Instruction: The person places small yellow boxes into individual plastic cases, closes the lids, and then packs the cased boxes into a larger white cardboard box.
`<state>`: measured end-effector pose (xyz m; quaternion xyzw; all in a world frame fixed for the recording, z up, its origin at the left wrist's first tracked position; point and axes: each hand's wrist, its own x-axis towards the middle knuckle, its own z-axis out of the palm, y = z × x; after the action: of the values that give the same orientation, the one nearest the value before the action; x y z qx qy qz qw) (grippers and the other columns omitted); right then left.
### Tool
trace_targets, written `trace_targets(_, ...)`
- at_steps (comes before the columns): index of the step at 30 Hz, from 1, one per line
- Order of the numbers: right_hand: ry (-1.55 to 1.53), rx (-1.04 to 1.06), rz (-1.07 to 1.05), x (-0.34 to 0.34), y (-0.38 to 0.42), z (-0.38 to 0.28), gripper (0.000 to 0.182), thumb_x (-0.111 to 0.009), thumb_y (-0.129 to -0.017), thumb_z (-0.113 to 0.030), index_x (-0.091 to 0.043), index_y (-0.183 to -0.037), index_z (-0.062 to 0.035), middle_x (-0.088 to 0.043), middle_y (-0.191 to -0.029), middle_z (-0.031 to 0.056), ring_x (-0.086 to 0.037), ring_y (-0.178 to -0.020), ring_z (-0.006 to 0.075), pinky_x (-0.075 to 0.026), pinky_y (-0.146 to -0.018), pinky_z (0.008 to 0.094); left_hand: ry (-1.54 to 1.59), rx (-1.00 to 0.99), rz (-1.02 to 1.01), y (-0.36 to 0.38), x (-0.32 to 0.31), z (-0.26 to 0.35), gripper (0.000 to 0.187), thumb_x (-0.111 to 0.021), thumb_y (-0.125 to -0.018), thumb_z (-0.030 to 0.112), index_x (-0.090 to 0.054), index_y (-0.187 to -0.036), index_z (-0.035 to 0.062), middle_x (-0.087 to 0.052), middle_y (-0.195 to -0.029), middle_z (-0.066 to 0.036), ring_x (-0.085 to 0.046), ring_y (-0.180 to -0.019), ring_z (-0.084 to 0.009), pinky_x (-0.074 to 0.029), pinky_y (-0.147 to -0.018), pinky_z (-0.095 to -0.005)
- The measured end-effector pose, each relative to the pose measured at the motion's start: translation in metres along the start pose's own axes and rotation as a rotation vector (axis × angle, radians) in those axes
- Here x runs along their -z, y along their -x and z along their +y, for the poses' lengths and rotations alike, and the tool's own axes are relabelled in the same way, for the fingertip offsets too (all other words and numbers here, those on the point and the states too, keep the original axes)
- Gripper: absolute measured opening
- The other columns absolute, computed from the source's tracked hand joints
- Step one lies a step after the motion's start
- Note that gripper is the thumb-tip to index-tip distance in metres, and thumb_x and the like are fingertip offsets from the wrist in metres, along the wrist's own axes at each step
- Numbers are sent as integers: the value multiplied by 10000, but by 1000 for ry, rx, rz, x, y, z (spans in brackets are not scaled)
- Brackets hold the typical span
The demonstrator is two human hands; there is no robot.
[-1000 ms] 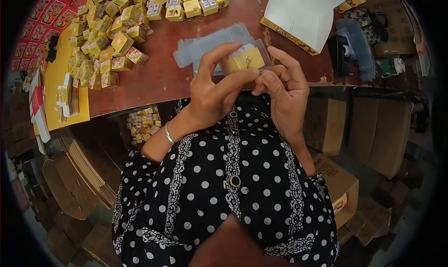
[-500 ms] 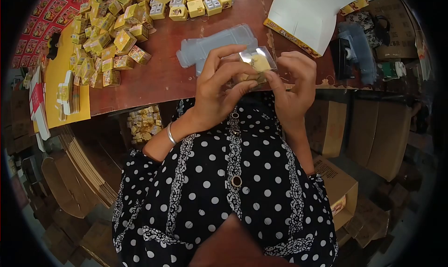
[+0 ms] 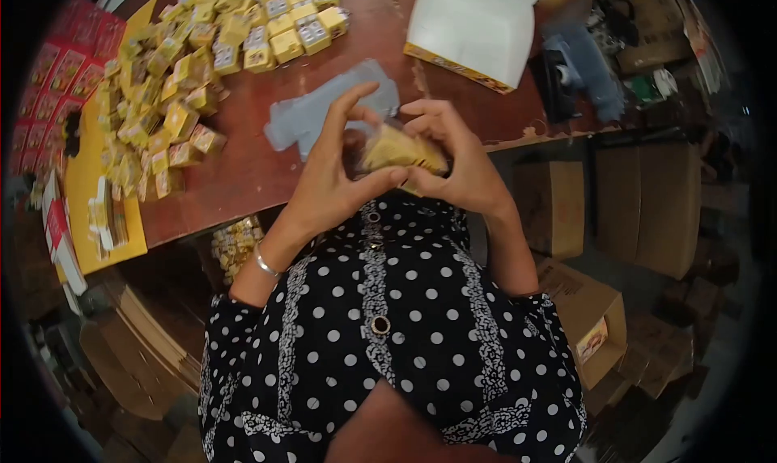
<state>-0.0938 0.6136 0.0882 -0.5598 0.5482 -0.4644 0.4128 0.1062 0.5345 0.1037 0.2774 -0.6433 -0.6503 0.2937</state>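
My left hand (image 3: 324,172) and my right hand (image 3: 469,163) are both closed round a small clear plastic box (image 3: 401,150) with something yellow inside, held in front of my waist near the table edge. Motion blurs the box, so its flaps and printing cannot be made out. Both thumbs press its near side while the other fingers curl over the far side. Just beyond my left hand, flat clear plastic box blanks (image 3: 312,111) lie on the table.
Small yellow boxes (image 3: 182,123) are heaped at the left, beside yellow-and-grey pieces (image 3: 283,40). A white open carton (image 3: 473,26) stands at the back right, near folded clear plastic (image 3: 595,66). Cardboard boxes (image 3: 647,212) stand below the table edge.
Both hands have turned the clear box and brought it lower and closer to my body. My right fingers, apart from its far side before, now wrap round it. The head view has shifted.
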Motion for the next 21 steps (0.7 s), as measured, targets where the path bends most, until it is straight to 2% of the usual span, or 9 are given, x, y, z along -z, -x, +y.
trace_targets(3,134,-28,-203,22,9,-22,683,-809,-784,-119,-478,-1378,-52,-635,-1186,90,-616,-1093,164,-489,-949,296,-167,16,-170,-8,0,-13,714,-823,-784,130,-498,-1418,86,-540,-1065,-49,-574,-929,-115,-499,-836,-277)
trace_targets(4,32,10,-167,31,13,-14,571,-809,-807,-141,-558,-1311,-49,-664,-1153,77,-637,-1045,150,-507,-888,276,-159,4,-204,-9,-1,-11,714,-823,-784,130,-498,-1418,86,-540,-1065,-49,-574,-929,-115,-499,-836,-277)
trace_targets(6,-85,-153,120,75,23,-18,336,-764,-878,-180,-665,-1165,-37,-690,-1032,47,-641,-933,115,-513,-806,255,-298,109,-372,-8,1,-3,625,-798,-787,118,-559,-1362,67,-565,-1017,-44,-587,-942,-112,-492,-863,-269)
trace_targets(8,106,-210,828,132,25,11,242,-728,-902,-221,-725,-1016,-7,-699,-918,83,-679,-791,164,-541,-744,300,-345,135,-433,-10,8,-7,595,-784,-787,87,-561,-1337,49,-572,-1049,-38,-590,-965,-111,-489,-884,-267)
trace_targets(10,545,-131,1034,221,44,85,231,-664,-974,-240,-728,-988,-19,-665,-852,13,-584,-774,80,-491,-666,262,-396,166,-486,-10,12,-16,566,-771,-787,55,-564,-1313,30,-580,-1080,-32,-593,-989,-110,-487,-905,-265)
trace_targets(11,548,-131,1036,244,48,92,231,-664,-974,-240,-728,-988,-19,-665,-852,13,-584,-774,80,-491,-666,262,-146,202,-445,-8,12,-27,529,-759,-784,24,-563,-1274,28,-584,-1102,-22,-593,-1015,-109,-484,-924,-269)
trace_targets(12,572,-277,932,260,52,96,254,-666,-975,-261,-726,-1004,-16,-663,-850,4,-588,-773,82,-481,-656,263,103,238,-400,-7,10,-33,493,-748,-780,-7,-562,-1236,26,-588,-1125,-12,-593,-1042,-108,-482,-943,-274)
trace_targets(16,422,-580,639,304,49,119,300,-670,-975,-318,-729,-1048,-32,-675,-878,-17,-601,-783,92,-472,-678,263,174,299,-404,-10,3,-26,477,-739,-773,-47,-542,-1196,52,-586,-1139,1,-594,-1055,-113,-481,-964,-289)
trace_targets(21,346,-712,510,312,47,109,247,-684,-967,-302,-731,-1042,-71,-693,-975,-7,-610,-857,97,-485,-715,265,167,274,-400,-12,1,-30,507,-748,-769,-45,-527,-1216,52,-594,-1147,-13,-603,-1056,-130,-489,-965,-301)
